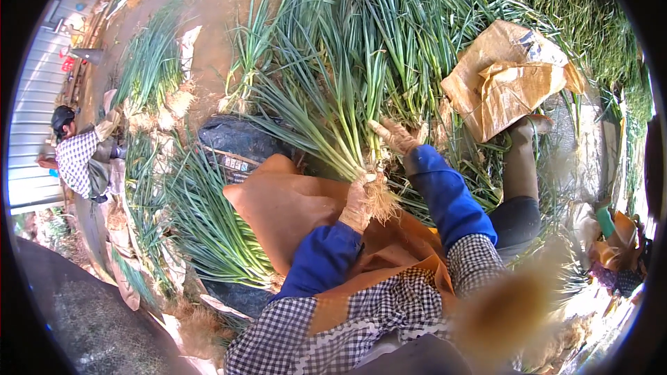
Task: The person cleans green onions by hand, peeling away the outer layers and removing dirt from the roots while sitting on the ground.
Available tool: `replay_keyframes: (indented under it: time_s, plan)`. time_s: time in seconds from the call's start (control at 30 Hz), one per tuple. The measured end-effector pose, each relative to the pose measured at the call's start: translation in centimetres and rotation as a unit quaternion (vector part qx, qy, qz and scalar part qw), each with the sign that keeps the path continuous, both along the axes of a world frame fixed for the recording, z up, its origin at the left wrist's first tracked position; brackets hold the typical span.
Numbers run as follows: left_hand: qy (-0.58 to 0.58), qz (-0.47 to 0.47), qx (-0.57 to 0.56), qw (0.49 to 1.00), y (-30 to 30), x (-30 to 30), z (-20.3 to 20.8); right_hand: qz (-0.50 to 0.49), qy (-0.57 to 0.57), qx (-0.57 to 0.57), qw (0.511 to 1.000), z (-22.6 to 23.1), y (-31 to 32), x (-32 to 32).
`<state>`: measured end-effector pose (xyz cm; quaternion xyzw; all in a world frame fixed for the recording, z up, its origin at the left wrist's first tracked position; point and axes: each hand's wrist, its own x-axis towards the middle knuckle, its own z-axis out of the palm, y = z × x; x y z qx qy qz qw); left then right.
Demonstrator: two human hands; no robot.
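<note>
My left hand [356,208], in a soiled pale glove, is closed around the root end of a bunch of green onions [342,128]. The shaggy pale roots stick out beside it, above the orange-brown apron sheet on my lap [306,201]. Long green leaves fan away from me toward the big heap. My right hand [396,137], gloved too, is beside the stalks with its fingers stretched out toward them; whether it touches them I cannot tell. Another pile of green onions [215,219] lies to the left of my lap, roots toward me.
A large heap of green onions [396,21] spreads across the ground ahead. On the right lies a crumpled yellow-tan woven sack [514,76]. A black plastic bundle [243,137] sits left of my hands. At far left another person [80,156] works beside more onions [149,62].
</note>
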<state>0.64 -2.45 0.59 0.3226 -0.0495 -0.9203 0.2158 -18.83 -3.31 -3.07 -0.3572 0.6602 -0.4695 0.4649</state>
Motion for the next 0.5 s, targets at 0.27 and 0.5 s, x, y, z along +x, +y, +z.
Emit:
replay_keyframes:
  time_s: [0.27, 0.5]
  plan:
    - [0.049, 0.023, -0.033, 0.998, -1.3, 2.5, -0.4, 0.226, 0.023, 0.014, 0.974, 13.1, 10.6, 5.9]
    - [0.009, 0.041, -0.011, 0.999, -1.1, 1.4, 0.4, 0.302, 0.275, 0.212, 0.888, 7.6, 8.4, -0.9]
